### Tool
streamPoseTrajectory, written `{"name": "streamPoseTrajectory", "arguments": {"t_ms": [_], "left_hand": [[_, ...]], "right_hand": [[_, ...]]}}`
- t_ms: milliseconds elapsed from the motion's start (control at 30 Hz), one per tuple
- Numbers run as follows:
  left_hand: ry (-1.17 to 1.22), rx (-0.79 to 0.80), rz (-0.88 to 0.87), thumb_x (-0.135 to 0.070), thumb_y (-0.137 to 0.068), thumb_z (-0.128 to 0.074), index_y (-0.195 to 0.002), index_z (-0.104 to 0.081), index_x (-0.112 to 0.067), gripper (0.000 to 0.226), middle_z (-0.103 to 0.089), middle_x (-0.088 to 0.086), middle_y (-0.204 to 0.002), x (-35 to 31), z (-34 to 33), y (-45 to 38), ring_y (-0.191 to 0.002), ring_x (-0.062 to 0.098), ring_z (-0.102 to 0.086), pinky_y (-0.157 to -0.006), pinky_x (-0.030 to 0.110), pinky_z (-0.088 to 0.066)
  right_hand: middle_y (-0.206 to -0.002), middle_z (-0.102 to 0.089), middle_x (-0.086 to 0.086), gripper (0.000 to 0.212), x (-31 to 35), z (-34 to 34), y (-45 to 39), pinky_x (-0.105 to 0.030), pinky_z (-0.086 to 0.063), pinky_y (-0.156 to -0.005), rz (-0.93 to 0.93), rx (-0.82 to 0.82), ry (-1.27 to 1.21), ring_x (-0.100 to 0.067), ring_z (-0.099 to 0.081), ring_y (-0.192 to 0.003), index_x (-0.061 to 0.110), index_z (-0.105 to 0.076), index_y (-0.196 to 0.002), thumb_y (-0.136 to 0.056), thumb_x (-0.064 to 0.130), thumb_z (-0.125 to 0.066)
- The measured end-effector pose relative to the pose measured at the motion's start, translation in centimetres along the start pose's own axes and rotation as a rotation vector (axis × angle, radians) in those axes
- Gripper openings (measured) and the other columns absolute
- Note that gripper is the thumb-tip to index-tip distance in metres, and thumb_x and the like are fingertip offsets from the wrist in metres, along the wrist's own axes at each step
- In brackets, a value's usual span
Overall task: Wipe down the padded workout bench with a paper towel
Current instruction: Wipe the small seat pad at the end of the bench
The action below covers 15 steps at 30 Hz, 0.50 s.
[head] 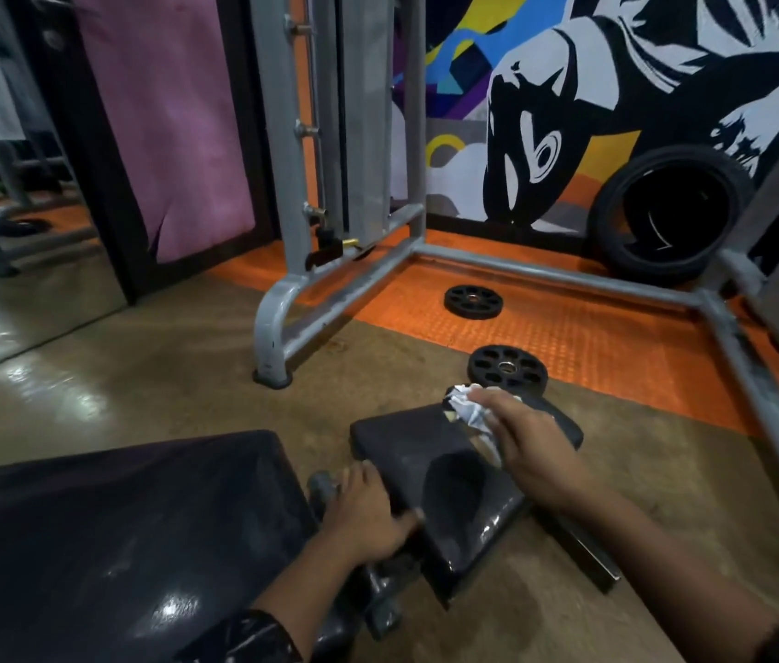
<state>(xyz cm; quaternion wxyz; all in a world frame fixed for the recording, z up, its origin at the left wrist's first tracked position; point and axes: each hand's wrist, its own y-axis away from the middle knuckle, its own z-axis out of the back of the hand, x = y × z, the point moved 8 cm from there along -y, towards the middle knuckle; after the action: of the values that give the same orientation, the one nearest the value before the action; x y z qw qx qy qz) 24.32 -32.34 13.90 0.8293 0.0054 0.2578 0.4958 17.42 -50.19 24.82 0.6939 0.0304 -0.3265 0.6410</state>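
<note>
The black padded workout bench has a long back pad [105,533] at the lower left and a smaller seat pad [430,476] in the middle. My right hand [531,452] presses a crumpled white paper towel [466,409] onto the far end of the seat pad. My left hand [368,514] grips the near left edge of that seat pad, fingers curled over it, by the gap between the two pads.
Two black weight plates [471,302] [506,369] lie on the floor beyond the bench. A grey steel rack frame [282,323] stands behind, its base bar running along the right side. A tyre [670,222] leans on the mural wall. A mirror is at left.
</note>
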Motion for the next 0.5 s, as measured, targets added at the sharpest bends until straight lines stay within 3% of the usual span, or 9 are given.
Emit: {"name": "streamPoseTrajectory", "arguments": {"t_ms": [33, 100, 233, 333, 400, 467, 500], "left_hand": [[-0.076, 0.119, 0.021, -0.085, -0.061, -0.049, -0.149, 0.004, 0.000, 0.133, 0.002, 0.016, -0.158, 0.3, -1.5, 0.2, -0.146, 0.031, 0.001, -0.119, 0.044, -0.009], [-0.161, 0.235, -0.004, -0.092, -0.043, -0.053, -0.147, 0.014, -0.001, 0.154, 0.014, 0.014, -0.158, 0.4, -2.9, 0.5, -0.145, 0.029, 0.014, -0.118, 0.049, 0.000], [-0.160, 0.299, -0.049, -0.079, -0.047, -0.070, -0.142, 0.025, 0.000, 0.156, 0.025, 0.012, -0.155, 0.6, -3.6, -0.1, -0.143, 0.026, 0.023, -0.116, 0.048, 0.007], [-0.181, 0.269, -0.040, -0.084, -0.051, -0.061, -0.141, 0.026, 0.002, 0.152, 0.027, 0.017, -0.153, 0.6, -4.1, -0.5, -0.141, 0.030, 0.026, -0.116, 0.052, 0.006], [-0.212, 0.220, -0.013, -0.090, -0.047, -0.053, -0.143, 0.023, 0.001, 0.152, 0.025, 0.019, -0.154, 0.7, -3.8, -0.7, -0.141, 0.033, 0.026, -0.115, 0.055, 0.007], [-0.226, 0.194, -0.007, -0.097, -0.036, -0.043, -0.144, 0.020, 0.001, 0.159, 0.025, 0.020, -0.153, 0.6, -3.7, -0.7, -0.140, 0.036, 0.028, -0.114, 0.058, 0.008], [-0.235, 0.180, -0.016, -0.098, -0.028, -0.033, -0.144, 0.020, 0.002, 0.162, 0.026, 0.021, -0.152, 0.5, -3.6, -0.7, -0.139, 0.036, 0.028, -0.113, 0.058, 0.008]], "right_hand": [[-0.137, -0.056, 0.005, 0.032, -0.5, -0.9, -0.9, -0.023, -0.038, -0.096, -0.023, 0.013, 0.018, -0.015, -0.050, -0.127, 0.025, -0.055, -0.130, -0.099, 0.022, -0.045], [-0.133, -0.057, 0.002, 0.031, -0.8, -3.1, -2.9, -0.031, -0.043, -0.092, -0.061, 0.041, 0.036, -0.022, -0.054, -0.122, 0.027, -0.054, -0.128, -0.099, 0.025, -0.043], [-0.132, -0.056, -0.006, 0.033, 0.9, -8.5, -7.1, -0.038, -0.047, -0.089, -0.047, 0.128, 0.085, -0.030, -0.055, -0.117, 0.026, -0.052, -0.130, -0.098, 0.025, -0.044], [-0.140, -0.048, -0.009, 0.045, 1.8, -14.8, -8.2, -0.038, -0.044, -0.095, 0.003, 0.394, 0.234, -0.033, -0.053, -0.121, 0.025, -0.045, -0.137, -0.094, 0.030, -0.053], [-0.153, -0.033, -0.003, 0.050, 2.0, -18.3, -6.8, -0.043, -0.030, -0.110, 0.068, 0.555, 0.307, -0.026, -0.034, -0.138, 0.028, -0.038, -0.143, -0.095, 0.033, -0.049], [-0.159, -0.018, 0.006, 0.046, 1.3, -18.7, -5.4, -0.046, -0.007, -0.117, 0.075, 0.576, 0.274, -0.017, -0.010, -0.147, 0.034, -0.030, -0.147, -0.101, 0.031, -0.036], [-0.160, -0.015, 0.009, 0.045, 0.8, -18.2, -5.1, -0.045, -0.004, -0.117, 0.075, 0.558, 0.255, -0.015, -0.006, -0.148, 0.037, -0.027, -0.147, -0.102, 0.032, -0.031]]}}
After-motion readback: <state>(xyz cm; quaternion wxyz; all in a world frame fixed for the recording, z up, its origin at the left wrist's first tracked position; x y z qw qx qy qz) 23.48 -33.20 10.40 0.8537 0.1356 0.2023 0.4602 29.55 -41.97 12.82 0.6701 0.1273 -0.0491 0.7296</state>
